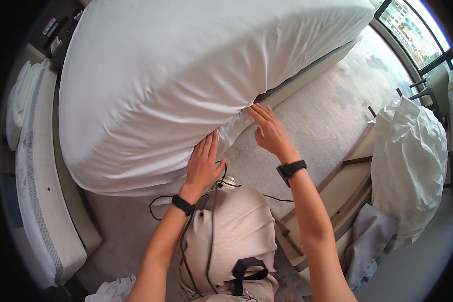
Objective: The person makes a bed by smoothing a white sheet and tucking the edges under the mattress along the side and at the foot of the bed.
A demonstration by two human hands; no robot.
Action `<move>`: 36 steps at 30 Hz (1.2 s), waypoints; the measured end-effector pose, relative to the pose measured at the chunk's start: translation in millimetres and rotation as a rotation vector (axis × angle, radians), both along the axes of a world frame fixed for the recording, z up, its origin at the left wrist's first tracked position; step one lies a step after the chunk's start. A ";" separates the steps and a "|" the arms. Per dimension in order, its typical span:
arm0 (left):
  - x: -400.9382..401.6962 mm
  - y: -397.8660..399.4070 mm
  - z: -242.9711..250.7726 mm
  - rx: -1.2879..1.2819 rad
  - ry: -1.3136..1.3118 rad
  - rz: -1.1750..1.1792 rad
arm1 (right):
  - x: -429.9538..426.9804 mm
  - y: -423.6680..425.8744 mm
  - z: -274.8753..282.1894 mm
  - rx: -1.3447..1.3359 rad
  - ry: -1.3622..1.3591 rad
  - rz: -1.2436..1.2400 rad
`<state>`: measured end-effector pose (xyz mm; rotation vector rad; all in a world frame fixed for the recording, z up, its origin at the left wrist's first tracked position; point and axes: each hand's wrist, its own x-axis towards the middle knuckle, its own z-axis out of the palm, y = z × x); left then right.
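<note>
A white sheet (166, 75) covers the mattress in front of me and hangs in creases along its near side. My left hand (204, 158) lies against the sheet's lower edge, palm down, fingers extended. Farther right, my right hand (270, 130) touches the sheet with its fingertips where the cloth meets the bed base (305, 81). Part of the sheet hangs loose between the two hands, over the side of the base. Neither hand is closed around the cloth. The fingertips of both hands are partly hidden in the folds. A black band is on each wrist.
At the left stands another mattress on a base (53, 181), with white bedding. Rumpled white cloth (407, 162) and a grey cloth (373, 230) lie over a wooden frame (336, 204) at the right. Black cords hang by my legs above the carpet (309, 139). A chair (436, 90) stands near the window.
</note>
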<state>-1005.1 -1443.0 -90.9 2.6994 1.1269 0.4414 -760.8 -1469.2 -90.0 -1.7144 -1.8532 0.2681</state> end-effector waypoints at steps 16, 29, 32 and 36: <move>-23.8 -0.3 -13.9 0.101 -0.009 0.026 | -47.4 28.3 -4.1 -0.066 -0.184 -0.294; -27.6 20.8 -13.8 0.155 -0.088 -0.242 | -47.5 -10.4 -18.6 0.016 0.037 -0.128; -62.2 -6.1 -12.6 0.229 0.007 -0.134 | -48.2 -30.8 -5.2 -0.049 -0.258 0.025; -73.4 -18.8 -16.9 0.193 -0.018 0.041 | -67.0 -6.5 3.1 0.014 -0.254 0.049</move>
